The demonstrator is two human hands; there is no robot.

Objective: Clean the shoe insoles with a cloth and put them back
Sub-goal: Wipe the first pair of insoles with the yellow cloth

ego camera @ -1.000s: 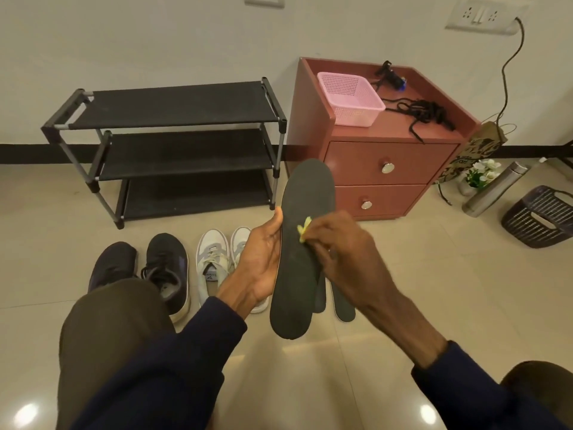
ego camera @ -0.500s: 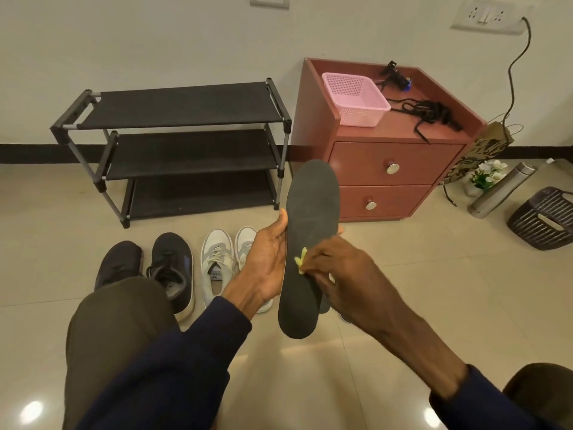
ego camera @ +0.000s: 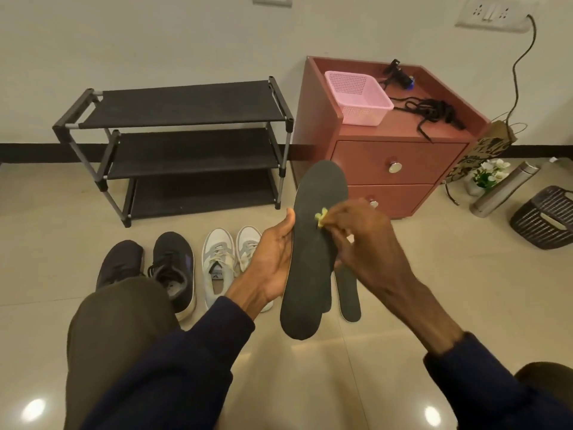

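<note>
Beige and glossy, the tiled floor point(ego camera: 465, 290) spreads out below you, with the black shoe rack point(ego camera: 186, 107) and the reddish cabinet point(ego camera: 400, 162) side by side against the wall. Near your knee stand the black shoes point(ego camera: 173, 268) and, just beside them, the white shoes point(ego camera: 220, 265).

You hold the dark insole point(ego camera: 313, 274) upright in the air above the floor, toe end up, in front of the cabinet's drawers. Its face is plain matte charcoal. Other insoles point(ego camera: 348, 296) lie on the floor behind it, partly hidden.

Your left hand point(ego camera: 274, 259) grips the held insole by its left edge, thumb on the front and fingers behind. Your right hand point(ego camera: 362, 240) has its fingers curled, pinching the small yellow cloth point(ego camera: 321, 217) and pressing it on the insole's upper half.

Half a second ago the cloth sat lower, near the insole's middle. It has since moved up toward the toe.
</note>
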